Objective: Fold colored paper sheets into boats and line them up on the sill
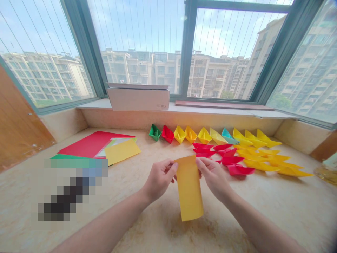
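A yellow sheet of paper (190, 191), apparently folded lengthwise, hangs upright between my two hands above the counter. My left hand (161, 177) pinches its upper left corner between thumb and fingers. At the upper right corner, my right hand (213, 175) grips the sheet the same way. Beyond my hands stands a row of folded paper boats, among them a green boat (155, 133), a red boat (167, 134) and a light blue boat (229, 136). Several red boats (233, 161) and yellow boats (263, 165) lie closer, to the right of the sheet.
On the left lie red sheets (92, 144), a green sheet (75, 161) and a yellow sheet (123, 151). A blurred-out patch (70, 193) covers something nearer. A white box (138, 98) sits on the window ledge. At the right edge is a partly visible glass container (328, 172).
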Demonstrator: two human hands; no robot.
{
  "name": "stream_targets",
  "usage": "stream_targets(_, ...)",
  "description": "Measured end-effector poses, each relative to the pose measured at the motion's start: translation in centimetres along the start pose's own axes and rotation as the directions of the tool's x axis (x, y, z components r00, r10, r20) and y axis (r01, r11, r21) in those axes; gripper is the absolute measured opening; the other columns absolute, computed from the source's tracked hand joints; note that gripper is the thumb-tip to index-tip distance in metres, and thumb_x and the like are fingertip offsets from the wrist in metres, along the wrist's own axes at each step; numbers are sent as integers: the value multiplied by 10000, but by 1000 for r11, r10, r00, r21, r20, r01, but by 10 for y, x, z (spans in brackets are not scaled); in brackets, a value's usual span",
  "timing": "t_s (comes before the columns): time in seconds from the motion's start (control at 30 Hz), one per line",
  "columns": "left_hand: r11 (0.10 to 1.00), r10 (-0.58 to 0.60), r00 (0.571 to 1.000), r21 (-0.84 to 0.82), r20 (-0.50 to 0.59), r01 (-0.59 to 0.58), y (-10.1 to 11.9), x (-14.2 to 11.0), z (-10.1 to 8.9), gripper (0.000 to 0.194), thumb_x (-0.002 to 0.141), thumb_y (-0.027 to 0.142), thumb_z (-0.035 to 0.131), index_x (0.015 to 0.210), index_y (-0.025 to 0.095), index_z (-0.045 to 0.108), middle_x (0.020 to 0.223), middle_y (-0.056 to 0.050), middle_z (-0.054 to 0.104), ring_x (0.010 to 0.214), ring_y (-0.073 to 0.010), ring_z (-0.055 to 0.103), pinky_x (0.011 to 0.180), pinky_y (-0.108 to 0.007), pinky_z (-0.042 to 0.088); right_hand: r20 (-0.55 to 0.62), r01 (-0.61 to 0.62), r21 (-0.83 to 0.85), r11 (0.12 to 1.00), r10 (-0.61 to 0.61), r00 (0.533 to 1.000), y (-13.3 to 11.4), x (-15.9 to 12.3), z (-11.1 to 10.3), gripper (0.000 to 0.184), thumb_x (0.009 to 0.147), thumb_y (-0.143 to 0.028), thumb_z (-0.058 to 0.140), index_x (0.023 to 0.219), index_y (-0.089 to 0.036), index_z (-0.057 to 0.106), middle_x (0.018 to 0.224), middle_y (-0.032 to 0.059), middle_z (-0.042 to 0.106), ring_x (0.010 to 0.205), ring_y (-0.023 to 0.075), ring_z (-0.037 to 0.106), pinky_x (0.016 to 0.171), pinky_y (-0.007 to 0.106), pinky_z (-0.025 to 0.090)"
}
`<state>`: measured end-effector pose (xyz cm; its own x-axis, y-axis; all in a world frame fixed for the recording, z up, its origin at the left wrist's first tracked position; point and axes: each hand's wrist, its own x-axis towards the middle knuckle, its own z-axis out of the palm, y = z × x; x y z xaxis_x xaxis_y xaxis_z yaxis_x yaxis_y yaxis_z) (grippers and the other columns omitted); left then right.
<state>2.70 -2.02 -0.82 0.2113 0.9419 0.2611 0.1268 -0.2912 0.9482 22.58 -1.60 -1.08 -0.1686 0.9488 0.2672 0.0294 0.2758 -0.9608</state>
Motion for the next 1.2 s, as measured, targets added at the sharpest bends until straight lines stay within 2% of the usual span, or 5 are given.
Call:
stream_targets(0.37, 998, 3, 1000, -58, -27, -4, -4, 2, 0, 288, 921, 414, 551, 951, 133, 607, 696, -13, 651, 536, -122, 625, 467, -202, 474, -3, -98, 54, 994, 98, 995, 7, 0, 2, 367, 836, -523, 682, 882, -165, 746, 796, 66, 722, 760, 206, 638, 639, 278, 481)
stream_targets(0.47, 996, 6, 997, -87, 80, 1, -4, 0, -1, 354, 935, 452, 520, 1048, 126, 598, 724, -32, 671, 566, -134, 641, 474, -204, 468, -46, -82, 55, 995, 84, 995, 7, 1, 2, 380, 822, -540, 691, 859, -165, 748, 789, 71, 727, 739, 208, 642, 631, 284, 490)
stream_targets(0.67, 998, -53, 940, -24, 338, 65, -3, -6, 5, 374, 903, 457, 554, 870, 103, 670, 735, -78, 694, 568, -131, 632, 491, -200, 460, -119, -53, 62, 997, 60, 991, 5, 2, 0, 381, 819, -543, 692, 872, -169, 745, 815, 78, 735, 735, 209, 643, 634, 290, 491)
stream_targets(1.03, 998, -66, 992, -17, 108, 68, 0, -2, 3, 376, 903, 448, 545, 699, 135, 598, 607, -3, 588, 516, -104, 549, 482, -200, 448, -36, -47, -11, 999, 47, 998, 4, 2, 0, 380, 876, -528, 628, 894, -162, 728, 718, 30, 676, 597, 133, 527, 533, 251, 391)
stream_targets(1.2, 997, -65, 992, -24, 108, 68, 0, -2, 3, 362, 910, 438, 541, 736, 129, 615, 614, -3, 596, 507, -97, 548, 480, -193, 441, -52, -72, -20, 997, 71, 996, 8, 3, 0, 367, 840, -521, 674, 813, -158, 713, 738, 41, 694, 622, 142, 541, 559, 258, 408)
